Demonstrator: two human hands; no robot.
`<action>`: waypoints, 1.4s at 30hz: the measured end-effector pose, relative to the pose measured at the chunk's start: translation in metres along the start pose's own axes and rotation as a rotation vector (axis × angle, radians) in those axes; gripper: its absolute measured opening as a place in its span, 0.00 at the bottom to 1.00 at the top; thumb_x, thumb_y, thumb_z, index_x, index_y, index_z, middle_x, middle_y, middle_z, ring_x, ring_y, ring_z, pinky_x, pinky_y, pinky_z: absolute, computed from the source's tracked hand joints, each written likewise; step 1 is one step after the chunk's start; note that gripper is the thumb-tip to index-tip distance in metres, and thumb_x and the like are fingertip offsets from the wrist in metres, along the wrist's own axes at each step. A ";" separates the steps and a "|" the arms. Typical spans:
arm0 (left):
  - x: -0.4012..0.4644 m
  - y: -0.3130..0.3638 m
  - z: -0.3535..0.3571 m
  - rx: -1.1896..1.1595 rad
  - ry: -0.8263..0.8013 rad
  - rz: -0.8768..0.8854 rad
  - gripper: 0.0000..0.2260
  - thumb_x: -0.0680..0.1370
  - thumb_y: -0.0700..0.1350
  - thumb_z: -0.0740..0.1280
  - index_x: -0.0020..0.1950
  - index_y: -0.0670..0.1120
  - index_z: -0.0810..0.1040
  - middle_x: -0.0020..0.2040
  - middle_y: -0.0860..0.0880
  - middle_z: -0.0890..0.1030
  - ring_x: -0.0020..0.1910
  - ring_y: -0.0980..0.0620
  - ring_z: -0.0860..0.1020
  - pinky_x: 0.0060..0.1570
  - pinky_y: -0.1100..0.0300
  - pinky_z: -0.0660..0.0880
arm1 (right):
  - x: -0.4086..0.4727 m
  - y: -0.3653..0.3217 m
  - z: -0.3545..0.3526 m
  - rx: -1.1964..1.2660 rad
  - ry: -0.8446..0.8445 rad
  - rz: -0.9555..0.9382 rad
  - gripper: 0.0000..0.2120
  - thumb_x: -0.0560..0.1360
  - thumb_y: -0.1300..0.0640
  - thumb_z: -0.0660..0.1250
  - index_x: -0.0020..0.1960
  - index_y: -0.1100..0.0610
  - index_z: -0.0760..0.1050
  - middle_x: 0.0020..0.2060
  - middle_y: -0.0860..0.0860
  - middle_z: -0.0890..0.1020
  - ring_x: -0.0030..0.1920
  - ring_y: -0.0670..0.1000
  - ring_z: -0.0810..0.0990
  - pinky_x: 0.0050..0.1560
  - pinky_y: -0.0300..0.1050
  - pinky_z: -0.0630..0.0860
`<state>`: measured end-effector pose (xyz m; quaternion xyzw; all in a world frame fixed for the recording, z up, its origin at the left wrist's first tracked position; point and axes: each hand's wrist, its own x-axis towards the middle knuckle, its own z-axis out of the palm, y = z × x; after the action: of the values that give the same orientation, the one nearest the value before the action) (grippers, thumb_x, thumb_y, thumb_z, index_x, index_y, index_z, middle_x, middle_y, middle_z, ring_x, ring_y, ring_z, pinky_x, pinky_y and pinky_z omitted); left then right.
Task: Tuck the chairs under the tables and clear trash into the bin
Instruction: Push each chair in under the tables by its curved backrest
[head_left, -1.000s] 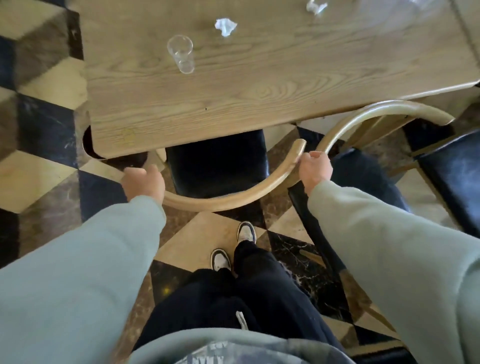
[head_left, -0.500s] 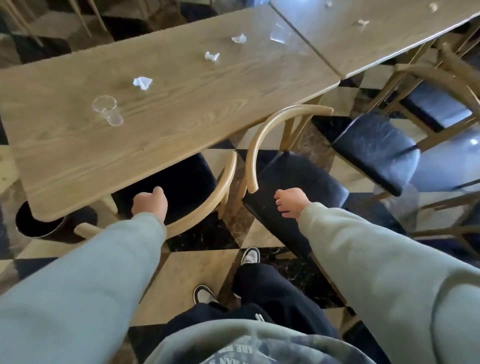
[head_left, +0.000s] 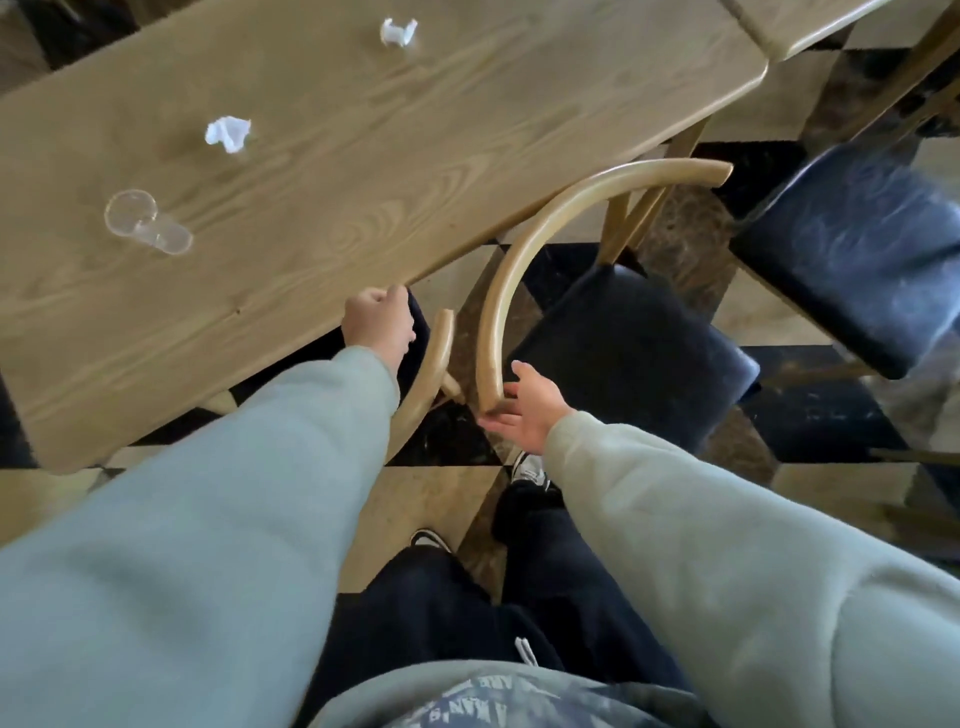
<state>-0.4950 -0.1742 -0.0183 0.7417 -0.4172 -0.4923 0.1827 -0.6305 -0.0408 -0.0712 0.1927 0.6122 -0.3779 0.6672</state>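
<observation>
- Here, the right hand (head_left: 524, 405) has its fingers (head_left: 498, 423) spread, touching the near end of the second chair (head_left: 519, 265) backrest; its seat stands clear of the table (head_left: 363, 156).
- The left hand (head_left: 376, 325), fingers curled and holding nothing visible, hovers beside the tucked chair (head_left: 431, 369).
- Trash beyond the fingers: crumpled paper (head_left: 227, 134), clear cup (head_left: 148, 231).
- Risk: a one-ended push may swing the backrest into the tucked chair.
</observation>
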 end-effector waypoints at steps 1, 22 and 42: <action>0.004 0.008 0.006 0.009 -0.012 0.007 0.07 0.76 0.45 0.62 0.45 0.44 0.77 0.33 0.47 0.80 0.29 0.48 0.77 0.32 0.57 0.76 | 0.006 -0.003 0.007 0.050 -0.004 0.017 0.17 0.85 0.47 0.63 0.70 0.56 0.71 0.63 0.60 0.79 0.59 0.62 0.81 0.54 0.59 0.85; 0.042 0.068 0.138 0.434 -0.533 0.089 0.13 0.69 0.56 0.65 0.49 0.53 0.82 0.45 0.46 0.86 0.46 0.42 0.85 0.52 0.43 0.83 | 0.014 0.060 -0.034 -0.290 0.425 -0.025 0.22 0.80 0.45 0.60 0.42 0.62 0.80 0.31 0.54 0.84 0.33 0.56 0.83 0.40 0.49 0.79; -0.120 -0.057 0.163 0.804 -0.553 -0.135 0.24 0.68 0.49 0.63 0.65 0.47 0.72 0.52 0.41 0.80 0.50 0.37 0.81 0.52 0.38 0.82 | -0.066 0.216 -0.223 0.179 0.768 0.133 0.24 0.74 0.47 0.66 0.62 0.63 0.79 0.55 0.61 0.83 0.53 0.64 0.81 0.56 0.53 0.75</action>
<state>-0.6338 -0.0223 -0.0606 0.6204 -0.5580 -0.4815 -0.2679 -0.6181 0.2760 -0.0909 0.4165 0.7680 -0.2863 0.3933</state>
